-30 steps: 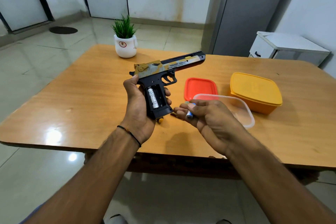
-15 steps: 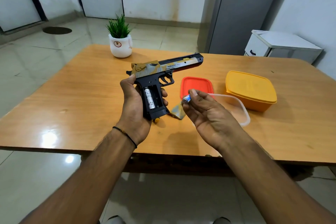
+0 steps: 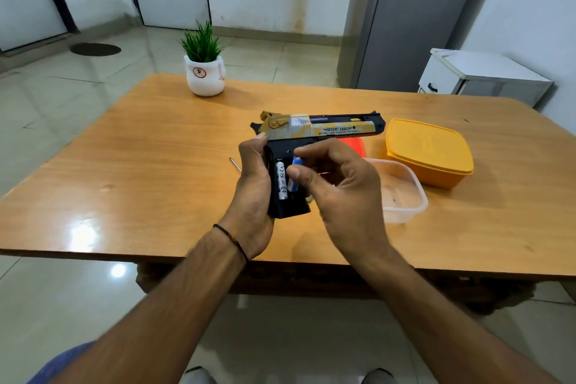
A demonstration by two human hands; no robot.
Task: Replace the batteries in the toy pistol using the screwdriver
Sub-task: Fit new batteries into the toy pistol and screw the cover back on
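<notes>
**A:** Table first. Yellow box with its lid on, at the right. Clear tub open, just near-left of it. A red lid peeks out behind the right grip.

**B:** And the toy pistol?

**A:** Held above mid-table, barrel pointing right, open handle bay facing the camera. The left grip is clenched round the back of the handle.

**B:** What changed?

**A:** Half a second ago the right grip held the blue battery well apart from the pistol, near the tub. Now it has crossed to the handle. Thumb and forefinger pinch the battery, whose lower end is in the empty slot beside the silver battery.

**B:** Meaning?

**A:** The second cell is going in, I judge, but is not seated yet. The cover and screw remain. Of the screwdriver, only the shaft tip shows on the table, just left of the left grip.
</notes>
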